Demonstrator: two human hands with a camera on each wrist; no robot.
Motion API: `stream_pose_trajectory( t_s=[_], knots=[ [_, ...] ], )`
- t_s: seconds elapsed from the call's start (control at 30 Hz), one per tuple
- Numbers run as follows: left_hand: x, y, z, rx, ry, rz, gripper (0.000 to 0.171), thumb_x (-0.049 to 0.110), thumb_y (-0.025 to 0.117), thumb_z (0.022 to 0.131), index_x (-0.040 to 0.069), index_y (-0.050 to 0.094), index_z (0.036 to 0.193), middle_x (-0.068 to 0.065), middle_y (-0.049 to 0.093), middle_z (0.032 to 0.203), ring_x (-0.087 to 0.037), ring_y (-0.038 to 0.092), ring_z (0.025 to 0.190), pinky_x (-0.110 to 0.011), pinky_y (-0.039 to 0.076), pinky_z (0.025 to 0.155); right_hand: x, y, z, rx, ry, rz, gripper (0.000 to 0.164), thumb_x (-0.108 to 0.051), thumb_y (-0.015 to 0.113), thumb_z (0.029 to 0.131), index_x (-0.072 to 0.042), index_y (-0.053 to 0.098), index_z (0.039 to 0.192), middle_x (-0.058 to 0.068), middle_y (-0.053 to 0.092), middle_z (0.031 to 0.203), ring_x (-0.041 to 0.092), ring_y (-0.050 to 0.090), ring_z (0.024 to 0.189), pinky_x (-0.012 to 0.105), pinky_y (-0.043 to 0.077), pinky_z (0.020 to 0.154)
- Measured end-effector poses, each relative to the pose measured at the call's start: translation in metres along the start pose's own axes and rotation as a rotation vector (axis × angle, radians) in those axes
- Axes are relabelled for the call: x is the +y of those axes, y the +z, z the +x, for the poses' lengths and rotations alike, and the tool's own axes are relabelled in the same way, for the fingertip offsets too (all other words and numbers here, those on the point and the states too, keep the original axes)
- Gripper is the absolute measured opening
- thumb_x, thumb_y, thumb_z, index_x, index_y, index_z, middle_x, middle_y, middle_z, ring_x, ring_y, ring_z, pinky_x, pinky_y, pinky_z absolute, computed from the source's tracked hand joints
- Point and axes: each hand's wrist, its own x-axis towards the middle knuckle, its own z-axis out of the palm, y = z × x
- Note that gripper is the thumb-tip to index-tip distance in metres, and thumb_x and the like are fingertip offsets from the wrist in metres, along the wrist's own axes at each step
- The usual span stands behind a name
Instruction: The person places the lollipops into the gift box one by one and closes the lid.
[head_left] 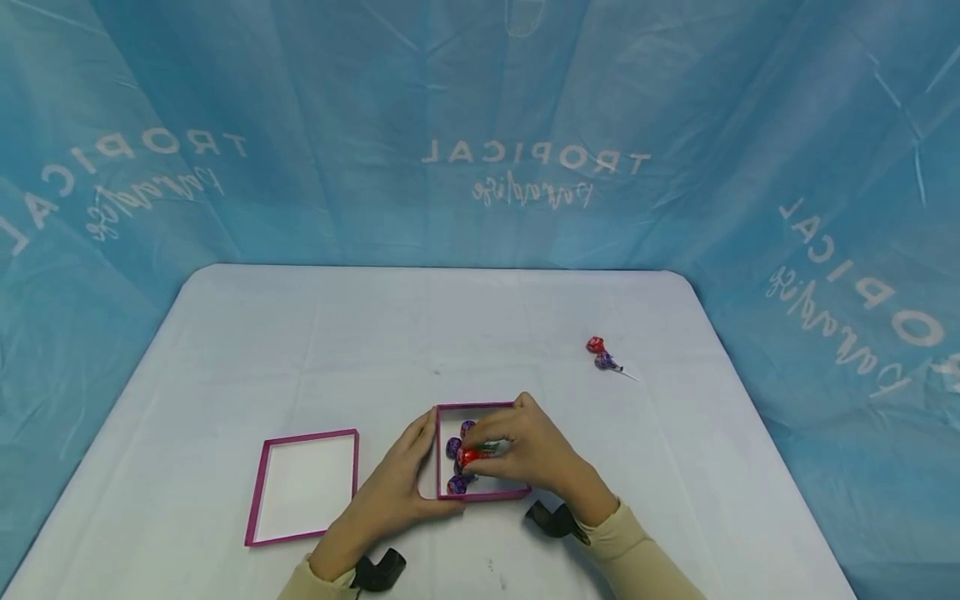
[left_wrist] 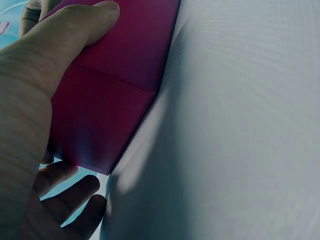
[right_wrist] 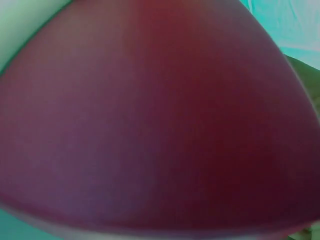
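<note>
A square pink-edged box (head_left: 483, 497) stands open near the table's front, with several purple-wrapped lollipops (head_left: 457, 485) along its left side. My left hand (head_left: 397, 483) rests against the box's left side, fingers extended along that wall. In the left wrist view its thumb (left_wrist: 95, 25) lies straight across the box's dark pink front wall (left_wrist: 105, 105). My right hand (head_left: 528, 446) reaches into the box from the right and pinches a red-wrapped lollipop (head_left: 468, 457) above the purple ones. A dark red surface, close and blurred, fills most of the right wrist view.
A second square pink-edged tray or lid (head_left: 257, 500) lies to the left of my left hand. Toward the back right, a red lollipop (head_left: 595, 344) and a purple lollipop (head_left: 604, 361) lie together on the white table (head_left: 420, 333). Blue printed sheeting (head_left: 480, 225) surrounds the table.
</note>
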Motion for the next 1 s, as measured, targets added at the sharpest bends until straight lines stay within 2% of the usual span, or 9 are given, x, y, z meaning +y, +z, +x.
stream_pose_trajectory(
  t_s=[0.3,0.57,1.0],
  knots=[
    [-0.0018,0.0008,-0.0002,0.006,0.011,-0.003,0.127,0.057,0.084,0.059,0.012,0.013,0.154,-0.002,0.019,0.157,-0.022,0.026,0.139,-0.044,0.032,0.109,-0.0020,0.0046,-0.0003,-0.043,0.015,-0.065,0.025,-0.041,0.085,0.067,-0.030,0.077,0.088,-0.025,0.068,0.092,-0.014,0.056,0.087,0.026,0.020,0.062],
    [-0.0009,0.0011,0.0006,0.007,0.032,-0.013,0.128,0.056,0.085,0.059,0.010,0.013,0.154,0.004,0.016,0.157,-0.021,0.027,0.139,-0.045,0.033,0.109,-0.0018,0.0040,-0.0018,-0.076,0.029,-0.107,0.024,-0.042,0.083,0.069,-0.030,0.077,0.089,-0.024,0.068,0.091,-0.012,0.058,0.086,0.026,0.021,0.062],
    [-0.0023,0.0013,-0.0003,0.007,0.026,-0.011,0.127,0.057,0.084,0.059,0.015,0.010,0.154,0.001,0.017,0.157,-0.023,0.026,0.139,-0.045,0.033,0.109,-0.0009,0.0045,-0.0010,-0.126,0.015,-0.165,0.023,-0.043,0.082,0.070,-0.030,0.077,0.089,-0.024,0.068,0.092,-0.011,0.057,0.085,0.026,0.022,0.065]
  ],
)
